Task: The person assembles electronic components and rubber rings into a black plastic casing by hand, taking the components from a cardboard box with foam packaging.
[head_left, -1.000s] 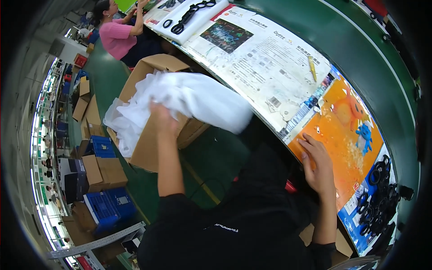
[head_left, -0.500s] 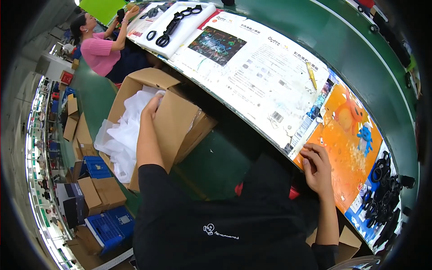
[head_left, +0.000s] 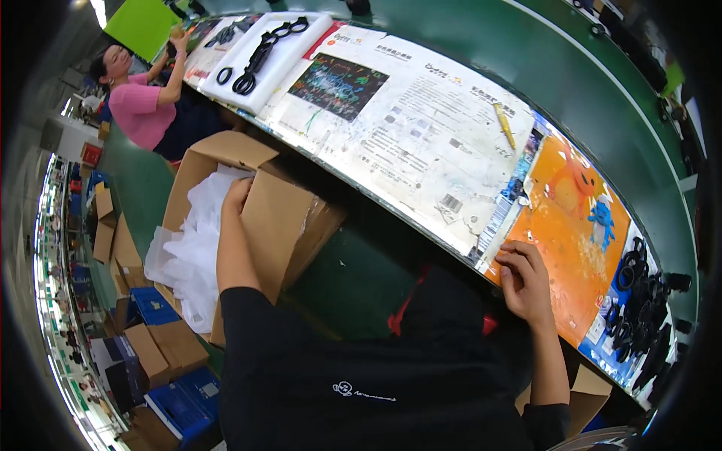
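left hand (head_left: 236,197) in cardboard box (head_left: 282,225) (grip seemingly loose)

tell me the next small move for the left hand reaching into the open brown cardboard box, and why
Probably close the left hand on the white crumpled plastic liner and lift. The fingers already rest at its top inside the open brown cardboard box, while the right hand steadies at the orange printed mat.

We stretch our left arm straight out toward eleven o'clock, its black sleeve ending above the elbow, the left hand (head_left: 238,197) bent downward at the wrist, fingers hidden. Our right arm reaches toward one o'clock, the right hand (head_left: 525,282) palm down, fingers curled loosely inward.
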### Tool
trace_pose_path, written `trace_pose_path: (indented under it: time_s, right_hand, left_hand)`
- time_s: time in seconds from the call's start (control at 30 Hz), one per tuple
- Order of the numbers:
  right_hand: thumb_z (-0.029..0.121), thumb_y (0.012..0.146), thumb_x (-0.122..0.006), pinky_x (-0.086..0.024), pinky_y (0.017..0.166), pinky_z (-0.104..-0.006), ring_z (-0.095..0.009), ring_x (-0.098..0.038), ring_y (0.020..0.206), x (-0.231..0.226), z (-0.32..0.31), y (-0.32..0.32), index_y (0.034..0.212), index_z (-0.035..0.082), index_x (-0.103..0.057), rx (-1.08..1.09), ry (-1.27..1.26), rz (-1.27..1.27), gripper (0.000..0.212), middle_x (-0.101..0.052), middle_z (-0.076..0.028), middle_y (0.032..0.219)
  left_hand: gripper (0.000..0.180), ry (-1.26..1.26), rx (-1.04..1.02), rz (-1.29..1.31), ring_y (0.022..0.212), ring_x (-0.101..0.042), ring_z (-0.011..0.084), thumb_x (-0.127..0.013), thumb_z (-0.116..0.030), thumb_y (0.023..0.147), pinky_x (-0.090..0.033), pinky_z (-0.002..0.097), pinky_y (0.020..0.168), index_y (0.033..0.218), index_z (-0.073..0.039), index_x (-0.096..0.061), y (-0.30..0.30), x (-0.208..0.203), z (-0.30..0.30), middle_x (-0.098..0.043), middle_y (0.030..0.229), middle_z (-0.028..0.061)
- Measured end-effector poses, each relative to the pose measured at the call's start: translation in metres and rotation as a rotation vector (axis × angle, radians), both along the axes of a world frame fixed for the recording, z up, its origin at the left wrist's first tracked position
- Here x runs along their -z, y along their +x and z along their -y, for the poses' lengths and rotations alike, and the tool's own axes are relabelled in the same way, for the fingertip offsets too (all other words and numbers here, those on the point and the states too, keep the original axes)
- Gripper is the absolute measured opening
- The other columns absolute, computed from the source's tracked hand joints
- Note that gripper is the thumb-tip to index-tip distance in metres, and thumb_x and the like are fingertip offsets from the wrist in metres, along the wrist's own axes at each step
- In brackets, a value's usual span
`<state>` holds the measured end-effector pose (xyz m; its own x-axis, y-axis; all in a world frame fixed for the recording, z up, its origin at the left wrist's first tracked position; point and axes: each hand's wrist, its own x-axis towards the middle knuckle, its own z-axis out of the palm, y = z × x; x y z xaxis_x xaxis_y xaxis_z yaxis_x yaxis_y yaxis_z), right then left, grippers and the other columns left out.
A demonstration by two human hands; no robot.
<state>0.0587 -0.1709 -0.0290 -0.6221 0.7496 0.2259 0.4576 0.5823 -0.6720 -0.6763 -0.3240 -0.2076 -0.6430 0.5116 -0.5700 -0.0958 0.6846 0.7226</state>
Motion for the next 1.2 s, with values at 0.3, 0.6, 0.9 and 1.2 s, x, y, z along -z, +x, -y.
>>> trace_pose_path:
  time_s: [0.3, 0.6, 0.9, 1.2]
  right_hand:
    - [-0.001, 0.091, -0.075, -0.059, 0.095, -0.0437, -0.035, -0.071, 0.110, -0.001, 0.002, 0.017, 0.107, 0.002, -0.075, -0.023, 0.110, -0.162, 0.017, -0.073, -0.014, 0.118]
    - [-0.005, 0.078, -0.078, -0.062, 0.084, -0.0404, -0.029, -0.076, 0.095, -0.031, 0.092, 0.172, 0.108, 0.005, -0.077, 0.289, 0.400, -0.293, 0.032, -0.078, -0.008, 0.105]
    - [0.008, 0.103, -0.071, -0.057, 0.084, -0.0318, -0.020, -0.071, 0.093, 0.033, 0.348, 0.495, 0.119, 0.001, -0.076, 1.743, -0.041, -0.239, 0.019, -0.075, -0.012, 0.111]
    - [0.050, 0.094, -0.079, -0.025, 0.124, -0.0816, -0.057, -0.021, 0.164, 0.259, 0.462, 0.673, 0.171, 0.031, -0.039, 2.121, -1.114, 0.139, 0.089, -0.018, -0.025, 0.182]
  left_hand:
    - [0.039, 0.368, -0.222, -1.306, 0.117, -0.075, 0.0340, -0.065, -0.006, 0.101, -0.058, 0.0424, 0.105, 0.140, 0.001, -0.068, 0.068, -0.113, 0.046, -0.077, 0.126, 0.0215]
    - [0.011, 1.144, 0.897, -0.967, 0.076, -0.076, 0.0333, -0.069, 0.006, 0.089, -0.062, 0.0368, 0.069, 0.097, 0.000, -0.073, 0.527, -0.129, -0.098, -0.076, 0.089, 0.0166]
    - [0.038, 1.863, 2.093, -0.209, 0.085, -0.074, 0.0306, -0.082, -0.009, 0.083, -0.061, 0.0388, 0.074, 0.119, 0.000, -0.073, 0.906, -0.197, -0.092, -0.074, 0.108, 0.0164]
    - [0.034, 0.936, 2.724, 0.130, 0.114, -0.072, 0.0448, -0.071, -0.021, 0.092, -0.057, 0.0581, 0.099, 0.120, -0.004, -0.075, 1.300, -0.023, 0.051, -0.077, 0.112, 0.0243]
